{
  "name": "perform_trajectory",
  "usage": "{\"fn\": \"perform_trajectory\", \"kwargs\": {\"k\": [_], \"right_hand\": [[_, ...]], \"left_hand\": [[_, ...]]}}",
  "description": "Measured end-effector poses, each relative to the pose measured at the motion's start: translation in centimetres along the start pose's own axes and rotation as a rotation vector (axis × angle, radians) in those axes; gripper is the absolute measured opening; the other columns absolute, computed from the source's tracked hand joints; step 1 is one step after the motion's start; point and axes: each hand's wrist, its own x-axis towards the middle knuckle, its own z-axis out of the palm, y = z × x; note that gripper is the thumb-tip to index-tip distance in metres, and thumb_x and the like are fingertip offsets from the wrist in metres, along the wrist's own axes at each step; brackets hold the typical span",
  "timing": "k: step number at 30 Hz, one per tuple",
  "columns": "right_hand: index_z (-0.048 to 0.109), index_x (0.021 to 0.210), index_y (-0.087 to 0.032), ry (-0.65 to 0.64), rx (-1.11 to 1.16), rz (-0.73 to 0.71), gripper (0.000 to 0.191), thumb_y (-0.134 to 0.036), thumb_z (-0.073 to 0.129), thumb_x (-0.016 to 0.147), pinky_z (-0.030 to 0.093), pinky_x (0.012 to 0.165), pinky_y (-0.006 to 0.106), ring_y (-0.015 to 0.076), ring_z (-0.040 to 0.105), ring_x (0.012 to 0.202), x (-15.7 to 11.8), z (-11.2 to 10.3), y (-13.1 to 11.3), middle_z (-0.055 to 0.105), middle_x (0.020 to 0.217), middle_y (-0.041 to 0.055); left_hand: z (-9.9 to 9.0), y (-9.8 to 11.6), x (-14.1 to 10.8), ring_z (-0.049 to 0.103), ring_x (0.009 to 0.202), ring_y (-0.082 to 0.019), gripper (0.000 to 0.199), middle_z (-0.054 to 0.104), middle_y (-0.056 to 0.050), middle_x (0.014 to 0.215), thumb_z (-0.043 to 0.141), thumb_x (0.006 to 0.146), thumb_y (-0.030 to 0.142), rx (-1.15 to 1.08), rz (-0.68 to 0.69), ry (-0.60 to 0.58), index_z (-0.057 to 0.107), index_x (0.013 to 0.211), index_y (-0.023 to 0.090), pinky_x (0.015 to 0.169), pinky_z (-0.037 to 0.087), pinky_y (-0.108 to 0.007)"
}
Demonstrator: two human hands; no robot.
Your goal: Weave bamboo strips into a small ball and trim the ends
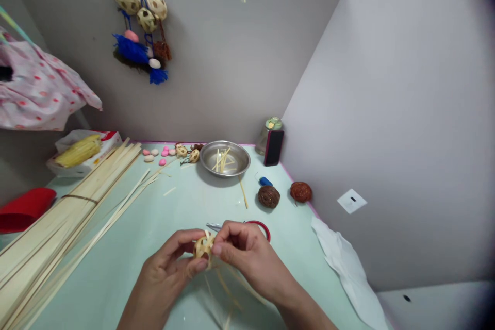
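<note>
Containing pale strips (223, 159), the metal bowl (242, 165) sits beyond the held woven ball (201, 248).

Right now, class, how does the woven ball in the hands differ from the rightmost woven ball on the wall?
The held ball sits between the left hand and right hand; the hanging ball is against the wall.
Pale strips trail beneath the held ball; a brown tassel hangs below the hanging ball.
Both are woven from flat, pale strips with gaps.

Room between left hand (168, 263) and strips (62, 221); scissors (264, 225) obstruct ahead
</note>
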Motion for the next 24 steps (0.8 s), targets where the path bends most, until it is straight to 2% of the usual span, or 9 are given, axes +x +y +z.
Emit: {"fn": "perform_trajectory", "kwargs": {"k": [3, 6, 8, 13, 16, 18, 20, 24], "right_hand": [[0.063, 0.073, -0.015, 0.053, -0.065, -0.019, 0.032, -0.045, 0.068, 0.084, 0.029, 0.056, 0.023, 0.009, 0.038, 0.058, 0.2, -0.1, -0.3, 0.049, 0.062, -0.0041], [0.067, 0.081, -0.015, 0.074, -0.062, -0.008, 0.029, -0.044, 0.066, 0.086, 0.026, 0.052, 0.022, 0.0078, 0.036, 0.055, 0.6, -0.6, -0.4, 0.049, 0.064, -0.0042], [0.07, 0.086, -0.015, 0.044, -0.01, 0.014, 0.027, -0.042, 0.069, 0.083, 0.028, 0.052, 0.022, 0.0076, 0.039, 0.055, 0.9, -1.0, -0.1, 0.054, 0.067, -0.0029], [0.067, 0.079, -0.014, -0.082, 0.196, 0.109, 0.027, -0.038, 0.078, 0.074, 0.031, 0.053, 0.022, 0.007, 0.043, 0.052, 1.8, -2.1, 1.7, 0.057, 0.064, -0.0024], [0.065, 0.079, -0.014, -0.177, 0.3, 0.198, 0.029, -0.036, 0.082, 0.07, 0.028, 0.052, 0.022, 0.0064, 0.039, 0.051, 2.1, -2.4, 2.4, 0.054, 0.061, -0.0039], [0.064, 0.076, -0.013, -0.205, 0.337, 0.214, 0.03, -0.036, 0.083, 0.068, 0.026, 0.052, 0.021, 0.0059, 0.036, 0.051, 2.2, -2.3, 2.5, 0.05, 0.058, -0.005], [0.062, 0.073, -0.013, -0.175, 0.344, 0.205, 0.031, -0.037, 0.083, 0.068, 0.024, 0.052, 0.021, 0.006, 0.034, 0.051, 2.2, -2.0, 2.6, 0.048, 0.057, -0.0052], [0.062, 0.07, -0.013, -0.033, 0.325, 0.169, 0.033, -0.037, 0.084, 0.064, 0.025, 0.053, 0.022, 0.0066, 0.036, 0.051, 2.5, -1.6, 2.7, 0.049, 0.054, -0.0052]], "left_hand": [[-0.1, 0.2, 0.0, 0.068, 0.083, -0.019, 0.027, 0.077, -0.001, 0.089, 0.08, 0.073, 0.04, -0.012, -0.061, -0.053, 0.075, 0.096, 0.026, 0.074, 0.052, -0.022], [-0.1, 0.3, 0.0, 0.067, 0.082, -0.018, 0.029, 0.075, -0.001, 0.09, 0.074, 0.079, 0.043, -0.059, -0.117, -0.159, 0.074, 0.102, 0.026, 0.074, 0.051, -0.023], [0.0, 0.3, 0.1, 0.066, 0.082, -0.018, 0.028, 0.074, 0.0, 0.09, 0.072, 0.082, 0.041, -0.073, -0.13, -0.229, 0.073, 0.106, 0.027, 0.076, 0.051, -0.024], [0.2, 0.4, 0.2, 0.064, 0.086, -0.019, 0.027, 0.073, -0.002, 0.095, 0.067, 0.087, 0.036, -0.116, -0.143, -0.336, 0.072, 0.112, 0.026, 0.077, 0.05, -0.026], [0.4, 0.4, 0.1, 0.063, 0.082, -0.018, 0.028, 0.074, -0.005, 0.101, 0.065, 0.089, 0.036, -0.145, -0.168, -0.38, 0.072, 0.113, 0.024, 0.075, 0.05, -0.028], [0.5, 0.3, 0.0, 0.062, 0.078, -0.017, 0.027, 0.074, -0.005, 0.097, 0.064, 0.089, 0.035, -0.159, -0.17, -0.392, 0.071, 0.113, 0.023, 0.074, 0.05, -0.027], [0.5, 0.1, 0.0, 0.062, 0.076, -0.017, 0.028, 0.072, -0.004, 0.091, 0.067, 0.088, 0.035, -0.185, -0.179, -0.404, 0.072, 0.112, 0.023, 0.073, 0.05, -0.028], [0.7, -0.1, -0.1, 0.06, 0.075, -0.017, 0.028, 0.067, -0.003, 0.085, 0.066, 0.087, 0.036, -0.241, -0.238, -0.407, 0.072, 0.111, 0.021, 0.07, 0.052, -0.029]]}}
